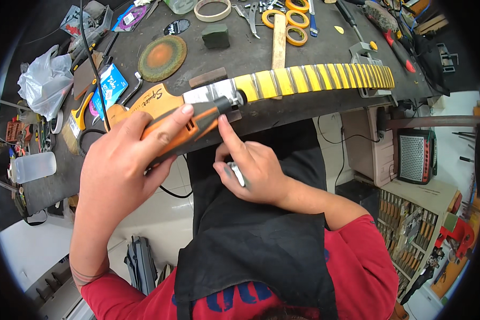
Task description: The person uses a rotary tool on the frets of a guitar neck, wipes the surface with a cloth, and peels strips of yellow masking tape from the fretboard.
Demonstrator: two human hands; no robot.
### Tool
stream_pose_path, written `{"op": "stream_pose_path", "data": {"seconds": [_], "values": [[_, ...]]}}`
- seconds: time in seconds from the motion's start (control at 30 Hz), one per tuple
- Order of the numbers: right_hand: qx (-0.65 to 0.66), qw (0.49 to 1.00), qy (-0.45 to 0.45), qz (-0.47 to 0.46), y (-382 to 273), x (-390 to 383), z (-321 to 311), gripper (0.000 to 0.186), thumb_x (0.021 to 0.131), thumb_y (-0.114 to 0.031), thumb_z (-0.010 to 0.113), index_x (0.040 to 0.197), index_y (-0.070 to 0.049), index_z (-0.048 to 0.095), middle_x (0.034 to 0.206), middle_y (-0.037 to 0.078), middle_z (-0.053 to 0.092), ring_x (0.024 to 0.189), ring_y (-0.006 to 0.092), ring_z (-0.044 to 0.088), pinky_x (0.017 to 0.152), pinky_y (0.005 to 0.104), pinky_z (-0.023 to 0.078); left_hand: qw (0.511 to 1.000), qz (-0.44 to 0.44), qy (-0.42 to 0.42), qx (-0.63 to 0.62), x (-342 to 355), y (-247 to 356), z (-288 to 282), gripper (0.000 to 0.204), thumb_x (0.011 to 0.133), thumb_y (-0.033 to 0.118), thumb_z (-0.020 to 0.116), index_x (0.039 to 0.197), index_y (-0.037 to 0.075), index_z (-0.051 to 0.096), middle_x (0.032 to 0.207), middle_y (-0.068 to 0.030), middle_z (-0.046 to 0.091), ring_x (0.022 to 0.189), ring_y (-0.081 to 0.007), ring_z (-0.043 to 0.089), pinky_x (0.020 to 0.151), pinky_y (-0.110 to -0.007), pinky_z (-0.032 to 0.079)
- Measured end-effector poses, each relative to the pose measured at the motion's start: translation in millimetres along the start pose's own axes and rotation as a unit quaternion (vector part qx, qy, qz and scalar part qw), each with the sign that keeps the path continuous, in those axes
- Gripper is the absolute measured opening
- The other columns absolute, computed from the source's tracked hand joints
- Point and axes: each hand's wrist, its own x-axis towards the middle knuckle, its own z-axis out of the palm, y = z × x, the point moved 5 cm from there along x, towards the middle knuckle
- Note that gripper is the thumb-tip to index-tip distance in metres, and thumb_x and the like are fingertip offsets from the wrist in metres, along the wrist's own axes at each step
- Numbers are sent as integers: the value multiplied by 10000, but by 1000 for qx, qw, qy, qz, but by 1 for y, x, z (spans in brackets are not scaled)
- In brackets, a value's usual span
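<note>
My left hand (pixel 114 168) grips an orange-and-black power tool (pixel 200 122) with a dark cylindrical nose, held over a wooden guitar neck's headstock (pixel 152 93). The neck's fretboard (pixel 304 80) has yellow tape between metal frets, with silvery tape (pixel 200 95) near the headstock; it lies along the front of the bench. My right hand (pixel 258 170) has its index fingertip against the underside of the tool's nose, and its other fingers are curled around a small silvery object (pixel 239 176). What tip the tool carries is unclear.
The dark bench (pixel 250 53) holds a round abrasive disc (pixel 161 57), a green block (pixel 215 36), a wooden stick (pixel 278 42), tape rolls, a brush, a plastic bag (pixel 42 80) and a clamp (pixel 360 56). A black cord hangs at left; a small amplifier (pixel 413 154) and file rack (pixel 410 224) stand at right.
</note>
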Motion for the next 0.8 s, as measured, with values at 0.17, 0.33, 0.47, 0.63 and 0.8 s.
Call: {"op": "stream_pose_path", "data": {"seconds": [0.17, 0.33, 0.47, 0.63, 0.8], "values": [[11, 1000, 9, -2, 4, 5, 1, 1002, 910, -54, 820, 1749, 72, 287, 921, 95, 735, 759, 277, 731, 733, 384, 586, 1000, -9, -7, -4, 5, -1, -5, 884, 784, 83, 908, 1608, 281, 655, 1136, -112, 683, 934, -338, 717, 796, -442, 591], [18, 1000, 16, 14, 11, 22, 3, 966, 952, -74, 797, 1760, 46, 282, 869, 99, 738, 733, 281, 741, 721, 399, 590, 999, -29, 18, -1, 14, -8, -6, 886, 799, 80, 900, 1621, 283, 640, 1102, -106, 679, 909, -330, 713, 790, -443, 588], [12, 999, 14, 33, 12, 27, 1, 929, 974, -96, 785, 1754, 43, 301, 831, 103, 748, 688, 280, 749, 686, 405, 591, 999, -43, 5, 12, 18, -8, -9, 883, 813, 74, 892, 1631, 282, 630, 1090, -101, 678, 882, -328, 705, 781, -441, 583], [18, 999, 16, 31, 13, 27, -1, 924, 963, -89, 789, 1747, 46, 319, 858, 124, 769, 688, 285, 756, 680, 404, 598, 999, -48, 2, 9, 19, -9, -8, 885, 807, 70, 892, 1628, 280, 634, 1095, -103, 685, 890, -328, 708, 781, -443, 584], [9, 1000, 14, 23, 9, 14, -6, 926, 954, -79, 789, 1745, 44, 323, 874, 135, 780, 697, 298, 759, 684, 410, 602, 1000, -10, -16, 8, 16, -2, -12, 889, 791, 59, 893, 1617, 277, 647, 1122, -111, 692, 917, -335, 717, 795, -449, 588]]}}
